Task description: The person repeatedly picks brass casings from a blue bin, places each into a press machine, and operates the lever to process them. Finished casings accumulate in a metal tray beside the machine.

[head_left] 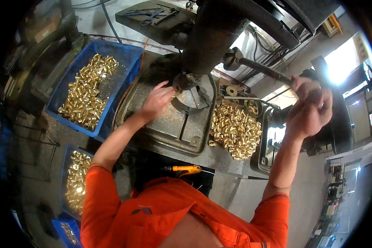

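The chuck (193,97) sits on the grey machine table (169,124) directly under the dark spindle column (213,37), and the left hand (157,101) lies at its 9 o'clock, fingers spread apart and touching its rim, with nothing visibly pinched between them. The feed lever (262,70) runs its long axis from the spindle head out toward 4 o'clock, and the right hand (310,109) is closed around its far end, well apart from the chuck. A loose heap of brass fittings (235,130) lies on the worktop at the chuck's 4 o'clock, nearer the right hand, while the blue bin (130,58) of fittings stands at 9 o'clock beyond the left hand.
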`<state>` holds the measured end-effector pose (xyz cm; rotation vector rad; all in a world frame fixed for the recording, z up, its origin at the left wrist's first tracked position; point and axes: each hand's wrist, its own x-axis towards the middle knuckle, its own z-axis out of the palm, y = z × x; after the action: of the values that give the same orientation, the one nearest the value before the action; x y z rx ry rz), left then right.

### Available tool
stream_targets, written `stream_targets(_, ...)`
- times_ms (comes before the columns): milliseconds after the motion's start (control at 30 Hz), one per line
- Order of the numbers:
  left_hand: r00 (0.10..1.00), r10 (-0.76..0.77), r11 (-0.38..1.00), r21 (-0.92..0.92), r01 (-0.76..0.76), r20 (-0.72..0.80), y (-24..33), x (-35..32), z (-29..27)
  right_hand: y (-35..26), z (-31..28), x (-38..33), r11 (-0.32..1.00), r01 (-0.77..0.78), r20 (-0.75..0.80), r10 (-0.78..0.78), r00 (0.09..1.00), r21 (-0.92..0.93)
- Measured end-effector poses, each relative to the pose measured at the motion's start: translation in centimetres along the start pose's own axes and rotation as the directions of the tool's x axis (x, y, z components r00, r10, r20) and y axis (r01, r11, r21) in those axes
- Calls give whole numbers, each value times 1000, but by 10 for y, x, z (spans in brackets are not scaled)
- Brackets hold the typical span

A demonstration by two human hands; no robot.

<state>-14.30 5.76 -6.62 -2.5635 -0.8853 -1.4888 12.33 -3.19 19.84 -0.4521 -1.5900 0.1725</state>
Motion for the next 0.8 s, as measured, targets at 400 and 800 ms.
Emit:
stream_targets(400, 998, 69, 998, 12, -69, 17, -7, 2, -2, 4, 6, -110, 973, 221, 106, -213, 971, -73)
stream_targets(800, 997, 75, 996, -50, -75, 5, -5, 11, 0, 3, 2, -128, 961, 214, 195, -179, 964, -174)
